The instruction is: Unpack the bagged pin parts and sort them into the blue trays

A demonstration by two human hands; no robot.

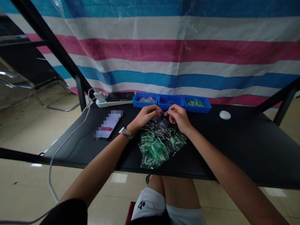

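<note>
Close together above the table's middle, my left hand (148, 114) and my right hand (178, 116) have their fingertips pinched at a thin silvery pin (164, 112) that spans the small gap between them. Below the hands lies a loose pile of similar metal pins (161, 132), with small clear bags (161, 124) among them. Nearer the front edge is a heap of small clear packets with green contents (153, 151). Just behind my hands stand three joined blue bins: the left bin (138, 103) holds clear bags, the middle bin (171, 105) a few pins, the right bin (200, 109) green pieces.
A phone (109, 125) lies at left on the black table (234, 147). Behind it, another dark phone (120, 96) rests on a white power strip (103, 104) with a cable trailing left. A white rounded object (225, 115) sits at right. Striped sheeting (178, 50) hangs behind.
</note>
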